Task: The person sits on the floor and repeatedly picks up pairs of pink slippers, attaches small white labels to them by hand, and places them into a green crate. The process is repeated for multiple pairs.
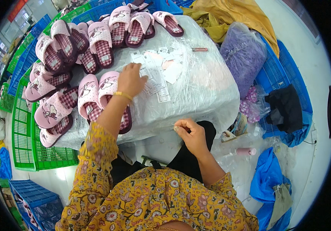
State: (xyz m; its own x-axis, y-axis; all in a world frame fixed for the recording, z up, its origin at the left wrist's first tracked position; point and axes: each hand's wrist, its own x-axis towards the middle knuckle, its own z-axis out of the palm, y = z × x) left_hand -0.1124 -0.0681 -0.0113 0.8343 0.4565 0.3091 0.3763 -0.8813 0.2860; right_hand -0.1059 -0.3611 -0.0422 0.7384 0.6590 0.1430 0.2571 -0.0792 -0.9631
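Note:
My left hand (132,80) hovers over the edge of a pink slipper (109,85), its fingers apart and pointing at the paper slips (156,79) on the plastic-wrapped bale (196,96). Whether the fingertips touch the slips I cannot tell. Beside that slipper lies its match (88,92), also pink with a checked insole and dark sole. Close to the bale's front edge, my right hand (192,136) is pinched shut, thumb against fingers. A tiny thin tip shows at the pinch, too small to name. More pink slippers (100,36) are heaped along the bale's left and far sides.
A small pinkish tool (200,49) lies on the bale's far right. Green crates (23,138) and a blue crate (38,204) stand at the left. On the right are a purple bagged bundle (242,54), a black cloth (284,107), a pink roll (246,151) and blue sheeting (265,181).

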